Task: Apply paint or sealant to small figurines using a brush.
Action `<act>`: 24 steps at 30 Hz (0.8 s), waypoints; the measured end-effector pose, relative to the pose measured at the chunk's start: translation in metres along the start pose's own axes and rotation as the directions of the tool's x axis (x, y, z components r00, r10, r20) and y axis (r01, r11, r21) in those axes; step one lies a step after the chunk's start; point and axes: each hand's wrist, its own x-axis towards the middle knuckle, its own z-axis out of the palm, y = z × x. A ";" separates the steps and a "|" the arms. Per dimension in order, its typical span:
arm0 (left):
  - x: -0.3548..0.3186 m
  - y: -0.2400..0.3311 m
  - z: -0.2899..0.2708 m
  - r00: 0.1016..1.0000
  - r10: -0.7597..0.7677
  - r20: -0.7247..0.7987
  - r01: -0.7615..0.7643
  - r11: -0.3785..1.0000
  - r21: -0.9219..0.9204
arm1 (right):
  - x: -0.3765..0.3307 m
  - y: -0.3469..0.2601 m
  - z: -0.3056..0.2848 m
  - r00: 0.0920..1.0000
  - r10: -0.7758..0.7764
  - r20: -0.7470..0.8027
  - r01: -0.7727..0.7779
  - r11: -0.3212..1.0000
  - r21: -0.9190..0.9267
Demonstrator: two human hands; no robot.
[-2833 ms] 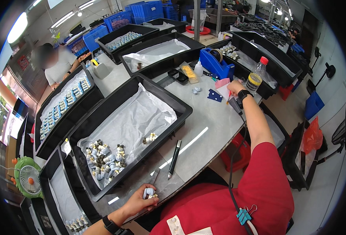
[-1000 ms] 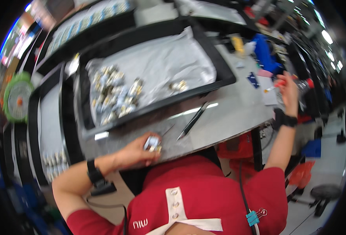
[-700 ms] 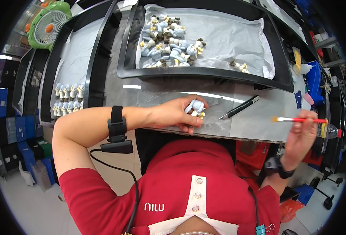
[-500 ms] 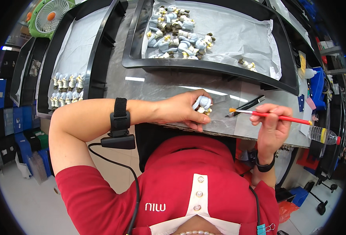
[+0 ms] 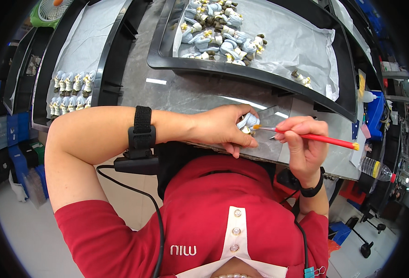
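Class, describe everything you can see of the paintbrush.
The slim paintbrush has a red handle with a yellow end, a silvery, metal-looking ferrule and short orange-yellow bristles. The right hand holds it between thumb and fingers, nearly level across the picture, bristles pointing left. Their tip is at the small figurine in the left hand; whether they touch is unclear.

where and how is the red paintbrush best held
Probably by the front of the red handle, from the right, as the right hand pinches it: slim and straight, it runs rightward, while the bristles point left at the figurine in the left hand.
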 end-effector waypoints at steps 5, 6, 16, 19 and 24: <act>-0.001 0.001 -0.002 1.000 -0.026 0.018 0.025 0.999 0.037 | 0.008 0.004 -0.010 0.997 0.045 0.062 -0.031 0.977 -0.213; 0.000 0.001 -0.002 1.000 -0.024 0.018 0.023 0.999 0.025 | 0.008 0.001 -0.011 0.997 0.040 0.062 -0.026 0.976 -0.214; 0.000 0.001 -0.003 1.000 0.006 0.018 -0.006 1.000 0.013 | 0.009 0.000 0.001 0.990 0.075 -0.116 -0.082 0.995 -0.057; 0.002 -0.001 -0.002 1.000 0.008 0.023 -0.008 1.000 0.002 | 0.007 0.000 0.008 0.996 0.090 0.024 -0.085 0.983 -0.162; 0.008 -0.010 0.001 0.999 0.023 0.043 -0.023 1.000 0.003 | 0.005 -0.008 0.002 0.967 0.227 -0.112 -0.223 0.974 0.045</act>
